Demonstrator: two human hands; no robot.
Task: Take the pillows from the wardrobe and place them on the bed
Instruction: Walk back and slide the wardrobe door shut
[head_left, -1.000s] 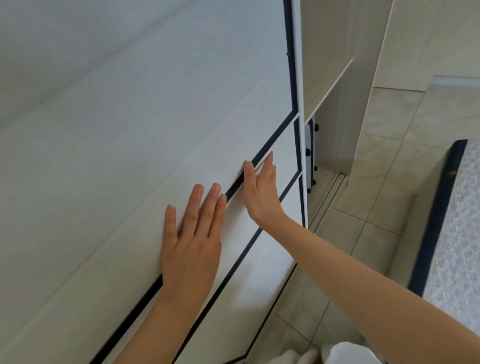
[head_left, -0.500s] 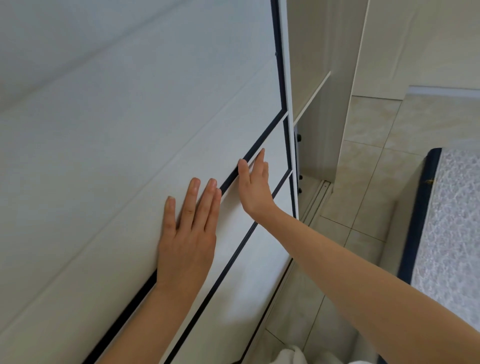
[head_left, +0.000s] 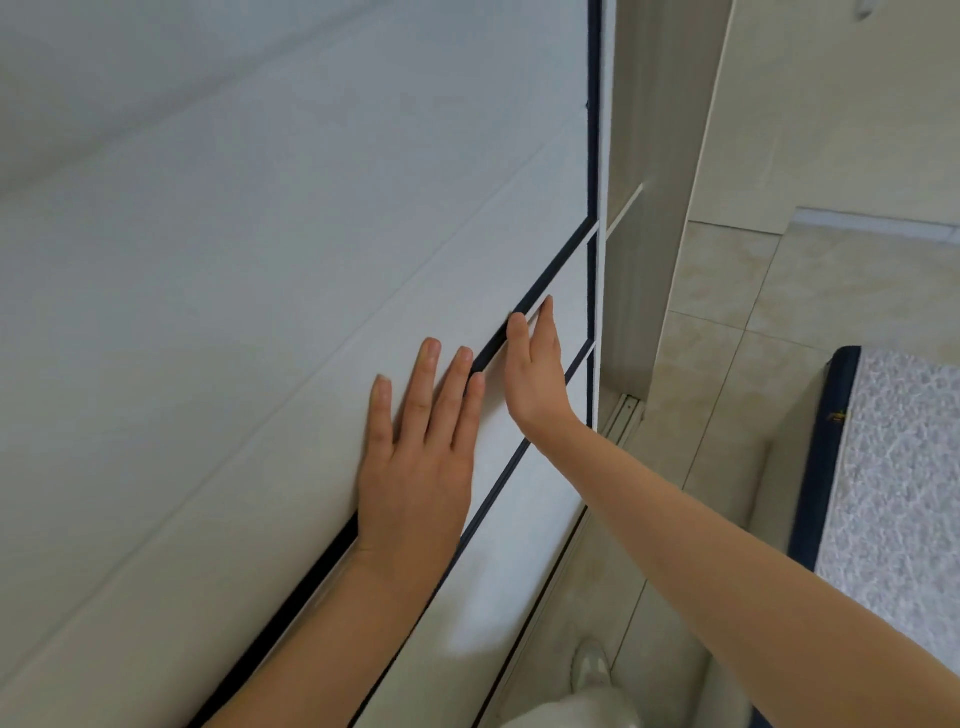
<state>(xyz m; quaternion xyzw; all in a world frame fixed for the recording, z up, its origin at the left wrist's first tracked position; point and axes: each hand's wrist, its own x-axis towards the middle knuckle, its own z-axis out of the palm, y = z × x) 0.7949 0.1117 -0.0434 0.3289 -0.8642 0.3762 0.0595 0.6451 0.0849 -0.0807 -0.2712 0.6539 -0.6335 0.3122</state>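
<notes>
White laminate with thin dark trim lines makes up the sliding wardrobe door (head_left: 260, 312), which fills the frame from 7 o'clock round to 12. Nearest, at about 6 o'clock, the left hand (head_left: 421, 467) lies flat on the panel with its fingers straight and spread, palm pressed to the surface. Just beyond it, toward 1 o'clock, the right hand (head_left: 537, 374) stands on edge, fingers straight and together, their tips against the panel near a dark trim strip. Neither hand grips anything; I judge the flat contact is there because the door shows no handle, so friction from both palms is what slides it sideways. Farther, at 1 o'clock, a narrow strip of the wardrobe interior (head_left: 636, 260) shows past the door's edge, with one shelf edge and a floor track. No pillows are visible; presumably they sit behind the door. At 3 o'clock lies the bed (head_left: 898, 467), a pale patterned mattress edged in dark blue.
</notes>
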